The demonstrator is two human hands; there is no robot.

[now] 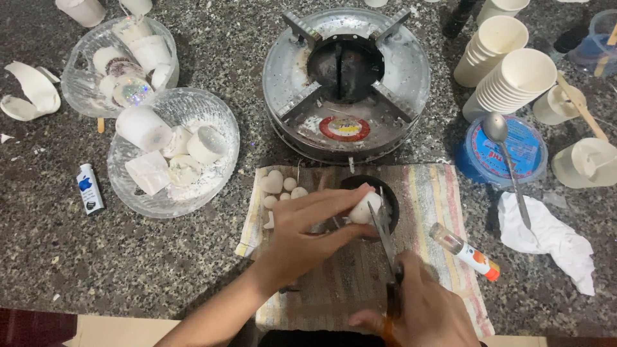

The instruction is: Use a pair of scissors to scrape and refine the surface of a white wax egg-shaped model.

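A white, rounded wax piece (364, 207), smooth and egg-like, is held over a small dark bowl (389, 199) that stands on a striped cloth (430, 212) near the front edge of the countertop (128, 257). The left hand (302, 228) reaches in from the front, its fingers curled around the piece and pinching it from the side. The right hand (421, 311), at the front edge, is closed around the handle of a knife (384, 232) whose thin metal blade runs up to touch the piece. Small pale wax shapes (279, 187), one heart-shaped, lie on the cloth's far left corner; a clear tube with an orange cap (464, 251) lies on its right side.

The countertop is speckled grey stone, dusted with white flakes. At the far middle stands a round metal burner stand (347, 83), scuffed and shiny. Toward the left are two textured clear glass bowls (218, 115) holding white cylindrical candle pieces, with a small white bottle with a blue label (89, 188) just beside them. Toward the far right lie stacks of white paper cups (508, 71), a blue round lid (533, 154) with a metal spoon (508, 154) across it, and a crumpled white cloth (553, 238).
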